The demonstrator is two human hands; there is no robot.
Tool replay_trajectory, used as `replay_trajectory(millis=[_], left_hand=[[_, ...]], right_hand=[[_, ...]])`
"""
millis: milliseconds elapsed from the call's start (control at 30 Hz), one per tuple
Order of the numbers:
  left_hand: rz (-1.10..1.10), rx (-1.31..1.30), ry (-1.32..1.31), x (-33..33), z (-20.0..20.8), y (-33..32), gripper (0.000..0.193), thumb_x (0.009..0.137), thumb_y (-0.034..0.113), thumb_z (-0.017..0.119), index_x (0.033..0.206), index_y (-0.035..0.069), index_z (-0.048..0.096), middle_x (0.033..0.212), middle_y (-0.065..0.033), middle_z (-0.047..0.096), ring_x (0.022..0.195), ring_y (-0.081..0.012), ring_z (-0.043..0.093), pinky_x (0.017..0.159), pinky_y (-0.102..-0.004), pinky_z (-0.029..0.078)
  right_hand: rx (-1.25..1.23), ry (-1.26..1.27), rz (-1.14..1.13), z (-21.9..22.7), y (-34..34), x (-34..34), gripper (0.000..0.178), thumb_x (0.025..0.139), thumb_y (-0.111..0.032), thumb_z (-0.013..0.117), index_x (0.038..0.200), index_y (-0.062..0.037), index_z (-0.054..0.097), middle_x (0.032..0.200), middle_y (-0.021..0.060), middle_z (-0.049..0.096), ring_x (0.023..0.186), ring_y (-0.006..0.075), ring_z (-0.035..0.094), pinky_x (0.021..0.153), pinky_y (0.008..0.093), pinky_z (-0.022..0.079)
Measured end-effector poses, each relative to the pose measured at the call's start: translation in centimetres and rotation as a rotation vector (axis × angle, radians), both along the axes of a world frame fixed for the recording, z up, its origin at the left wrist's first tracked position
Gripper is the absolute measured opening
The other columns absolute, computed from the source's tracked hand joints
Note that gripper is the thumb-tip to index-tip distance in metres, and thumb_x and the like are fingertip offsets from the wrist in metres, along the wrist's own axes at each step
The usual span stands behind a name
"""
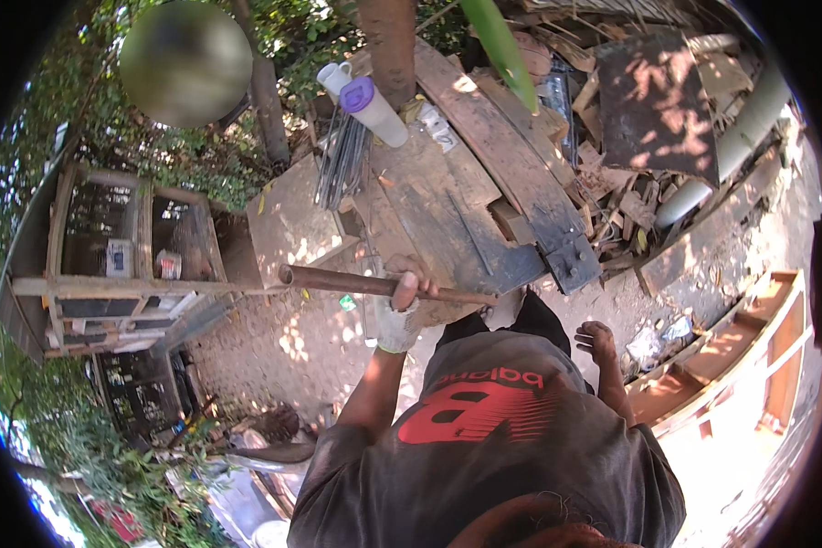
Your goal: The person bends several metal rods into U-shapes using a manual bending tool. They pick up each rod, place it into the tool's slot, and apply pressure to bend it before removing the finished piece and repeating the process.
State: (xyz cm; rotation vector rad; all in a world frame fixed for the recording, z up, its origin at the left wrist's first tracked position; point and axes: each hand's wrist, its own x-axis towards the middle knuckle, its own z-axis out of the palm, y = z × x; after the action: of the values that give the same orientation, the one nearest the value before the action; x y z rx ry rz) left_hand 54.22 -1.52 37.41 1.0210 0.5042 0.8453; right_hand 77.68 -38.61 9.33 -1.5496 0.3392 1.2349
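Note:
Wrapped around a long rusty pipe (338, 281) is my left hand (400, 315), which wears a pale work glove with the fingertips bare. The pipe lies roughly level in front of my body, its hollow-looking thicker end to the left and its thinner end near my waist. My right hand (597, 342) hangs at my right side, holding nothing, with its fingers loosely apart. Beyond the pipe stands a worn wooden workbench (420, 187). On it are a bundle of dark metal rods (342, 163), a thin rod (468, 233) and a dark metal block (571, 263).
A tumbler with a purple lid (374, 111) and a white mug (332, 77) stand by a tree trunk (388, 55). Scrap wood (626, 196) and a rusty sheet (658, 110) are piled at the right. A wooden frame (731, 352) lies near right; a wooden cage (137, 247) stands left.

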Motion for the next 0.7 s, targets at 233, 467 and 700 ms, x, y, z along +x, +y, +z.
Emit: replay_trajectory(millis=[233,467,700], left_hand=[[0.087,-0.285,-0.256,0.9,-4.6,-3.6,0.040,0.098,0.046,0.053,0.081,0.010,0.051,0.068,-0.0028,0.045,0.063,-0.0182,0.049,0.066,-0.0328,0.042],[0.263,-0.580,-0.358,5.1,-1.8,-5.0,0.041,0.101,0.045,0.049,0.079,0.010,0.050,0.067,-0.0028,0.048,0.063,-0.0166,0.050,0.066,-0.0335,0.044],[-0.421,0.041,0.259,3.1,-5.1,-0.8,0.053,0.084,0.052,0.070,0.104,0.004,0.059,0.098,-0.0112,0.061,0.095,-0.0263,0.061,0.082,-0.0379,0.048]], right_hand=[[-0.020,-0.743,-0.054,7.1,-1.4,16.6,0.030,0.089,-0.030,0.064,0.107,-0.0072,0.062,0.095,0.0027,0.062,0.082,0.0127,0.058,0.070,0.0282,0.048],[0.535,-0.933,0.824,27.9,19.5,5.5,0.040,0.091,-0.024,0.066,0.122,-0.0012,0.059,0.112,0.0108,0.063,0.097,0.0174,0.060,0.088,0.0303,0.047],[0.370,-0.800,0.885,21.6,22.7,-6.0,0.019,0.090,-0.018,0.068,0.093,-0.0015,0.060,0.070,0.0015,0.057,0.064,0.0111,0.053,0.059,0.0288,0.042]])
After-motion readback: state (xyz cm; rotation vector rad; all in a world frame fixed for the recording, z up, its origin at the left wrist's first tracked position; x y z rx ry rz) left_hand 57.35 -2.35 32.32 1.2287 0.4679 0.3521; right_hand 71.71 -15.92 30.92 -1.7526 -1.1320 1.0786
